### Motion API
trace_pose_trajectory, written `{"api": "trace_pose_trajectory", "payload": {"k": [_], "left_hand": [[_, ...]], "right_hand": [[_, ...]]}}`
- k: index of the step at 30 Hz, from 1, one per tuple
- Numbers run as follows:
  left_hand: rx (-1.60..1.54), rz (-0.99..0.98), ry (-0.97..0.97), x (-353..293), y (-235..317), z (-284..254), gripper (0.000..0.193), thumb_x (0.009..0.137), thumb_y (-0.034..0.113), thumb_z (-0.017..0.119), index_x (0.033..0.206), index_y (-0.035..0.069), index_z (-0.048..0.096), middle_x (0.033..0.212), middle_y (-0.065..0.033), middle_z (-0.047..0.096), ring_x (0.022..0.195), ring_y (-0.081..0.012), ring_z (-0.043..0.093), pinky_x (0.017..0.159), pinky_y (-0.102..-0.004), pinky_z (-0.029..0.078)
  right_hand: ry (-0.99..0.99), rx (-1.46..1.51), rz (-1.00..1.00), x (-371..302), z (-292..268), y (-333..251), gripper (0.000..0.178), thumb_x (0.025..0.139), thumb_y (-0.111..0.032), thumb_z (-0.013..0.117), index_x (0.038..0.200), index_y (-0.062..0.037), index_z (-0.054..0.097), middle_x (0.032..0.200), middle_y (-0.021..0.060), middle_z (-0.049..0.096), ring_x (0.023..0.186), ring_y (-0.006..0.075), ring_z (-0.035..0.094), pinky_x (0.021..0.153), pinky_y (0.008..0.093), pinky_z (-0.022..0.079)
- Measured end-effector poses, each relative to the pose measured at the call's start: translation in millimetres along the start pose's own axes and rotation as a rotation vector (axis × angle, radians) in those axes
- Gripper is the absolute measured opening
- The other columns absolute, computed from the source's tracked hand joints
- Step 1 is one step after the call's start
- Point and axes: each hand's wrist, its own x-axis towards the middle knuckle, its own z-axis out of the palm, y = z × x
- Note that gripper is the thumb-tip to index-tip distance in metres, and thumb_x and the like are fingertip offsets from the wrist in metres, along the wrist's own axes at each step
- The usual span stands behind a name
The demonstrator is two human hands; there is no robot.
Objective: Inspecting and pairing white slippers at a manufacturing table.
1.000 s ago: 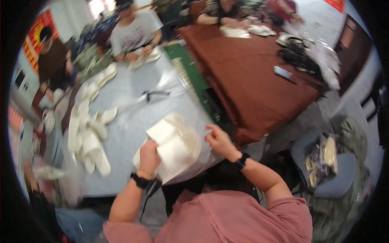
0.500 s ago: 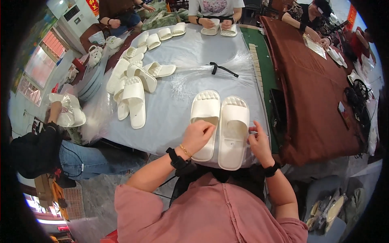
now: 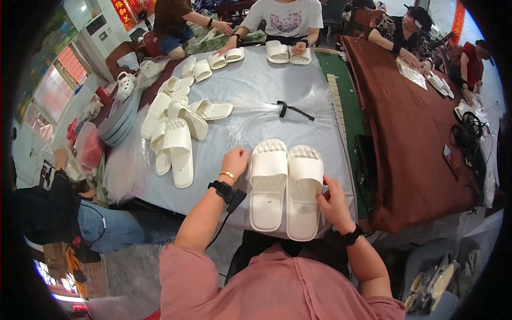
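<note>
A pair of white slippers lies side by side before me, toes pointing away: the left slipper (image 3: 268,184) and the right slipper (image 3: 304,194). Both have quilted footbeds and broad plain straps. My left hand (image 3: 234,161) is closed like a fist just left of the left slipper, apart from it; whatever it may hold is hidden. At the right slipper's outer edge, my right hand (image 3: 333,200) grips with its thumb over the rim and fingers along the strap's side. A bundle of clear plastic strands (image 3: 250,116) with a black band (image 3: 290,110) lies farther back.
More white slippers (image 3: 178,152) are heaped on the left of the grey-covered table (image 3: 218,170). A person across (image 3: 285,21) has a slipper pair (image 3: 277,52) in front. Another table with a brown cloth (image 3: 405,154) stands right. Someone in jeans (image 3: 106,218) is at my left.
My left hand has left the left slipper and moved left. My right hand has come onto the right slipper's edge. The person across has reached toward the far slippers; my view has tilted up slightly.
</note>
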Motion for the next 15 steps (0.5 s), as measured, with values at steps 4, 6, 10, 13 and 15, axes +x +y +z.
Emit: {"api": "trace_pose_trajectory", "payload": {"k": [4,6,10,13,15], "left_hand": [[-0.887,-0.479,0.117,28,-23,-50,0.02,0.081,0.018,0.051,0.066,0.005,0.056,0.057,-0.0042,0.053,0.047,-0.0138,0.051,0.044,-0.0283,0.042],[-1.163,-0.639,0.382,39,-28,-72,0.019,0.08,0.016,0.051,0.062,0.009,0.05,0.054,-0.0036,0.05,0.044,-0.0136,0.047,0.04,-0.0274,0.037],[-1.24,-0.566,0.649,42,-23,-112,0.019,0.084,0.017,0.05,0.066,0.011,0.048,0.057,-0.0002,0.047,0.046,-0.0112,0.043,0.041,-0.0251,0.034],[-1.178,-0.377,0.691,22,-2,-131,0.019,0.087,0.018,0.05,0.07,0.011,0.046,0.062,0.0003,0.045,0.052,-0.0099,0.043,0.047,-0.0241,0.036],[-1.03,-0.103,0.616,-4,24,-134,0.021,0.09,0.014,0.044,0.07,0.01,0.04,0.067,0.0002,0.038,0.058,-0.0118,0.038,0.055,-0.0254,0.036]], "right_hand": [[0.003,0.022,-0.031,-2,-2,7,0.047,0.079,-0.006,0.062,0.124,0.0016,0.05,0.106,0.0147,0.054,0.072,0.0205,0.057,0.066,0.031,0.048],[0.006,0.029,-0.023,-4,-2,8,0.044,0.08,-0.006,0.061,0.122,0.0018,0.051,0.105,0.0142,0.055,0.072,0.0199,0.057,0.066,0.0307,0.048],[0.031,0.136,0.019,-3,-3,6,0.037,0.082,-0.006,0.059,0.118,0.001,0.055,0.104,0.0113,0.057,0.074,0.0165,0.057,0.067,0.0288,0.048],[0.106,0.343,0.301,-1,-9,0,0.033,0.084,-0.005,0.057,0.116,-0.0003,0.057,0.104,0.0087,0.06,0.075,0.0132,0.056,0.069,0.0271,0.048],[0.233,0.28,0.123,3,-12,-7,0.036,0.085,0.0,0.052,0.122,-0.0018,0.053,0.101,0.0055,0.059,0.078,0.0086,0.056,0.069,0.0231,0.048]]}}
